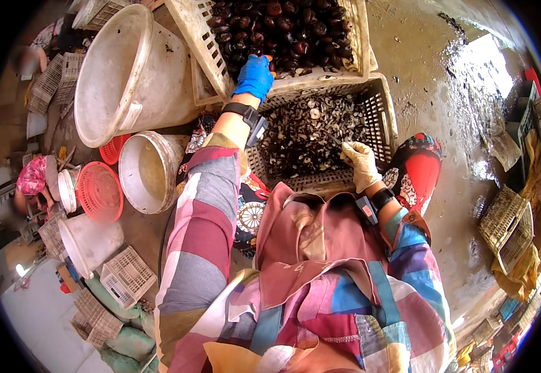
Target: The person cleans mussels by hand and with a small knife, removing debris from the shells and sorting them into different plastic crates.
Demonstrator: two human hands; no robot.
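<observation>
My left hand (255,78), in a blue glove with orange fingertips, is at the near edge of the upper plastic crate (361,28), beside the dark water chestnuts (293,35). Its palm side is hidden, so whether it holds one cannot be seen. My right hand (361,164) wears a cream glove and is closed around a small knife (333,138), of which only a thin dark end shows. Below that hand sits the lower crate (384,107), its bottom covered in dark and pale peelings (307,135).
To the left lie a large whitish tub (172,79), a white bucket (151,172) and a red plastic basket (101,191). A person (37,177) bends over farther left. Wet floor (438,93) stretches to the right, with a tipped crate (506,226) on it.
</observation>
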